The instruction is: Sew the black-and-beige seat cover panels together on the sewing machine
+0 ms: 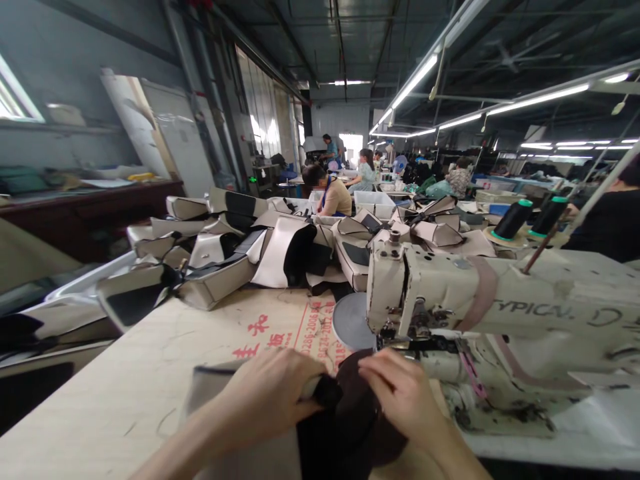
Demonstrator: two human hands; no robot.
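"Where was the piece being worked on?"
"The dark cloth piece [356, 407] was low in front, between the left hand [283, 387] and the right hand [406, 387], near the sewing machine [450, 280]. A pale panel [267, 450] lay against it. I couldn't tell if they were joined."
"What were the hands doing?"
"The left hand was curled tight on a bunched black bit [328, 392]. The right hand pinched the dark edge with its thumb and fingers."
"Was it in the machine?"
"It didn't look that way. I think the step was holding the edge and making it neat, over the wooden table [125, 380]."
"What did the next move call for?"
"Maybe a steady pinch on both sides, so the edge lay flat. A big heap of bags [280, 253] lay farther back."
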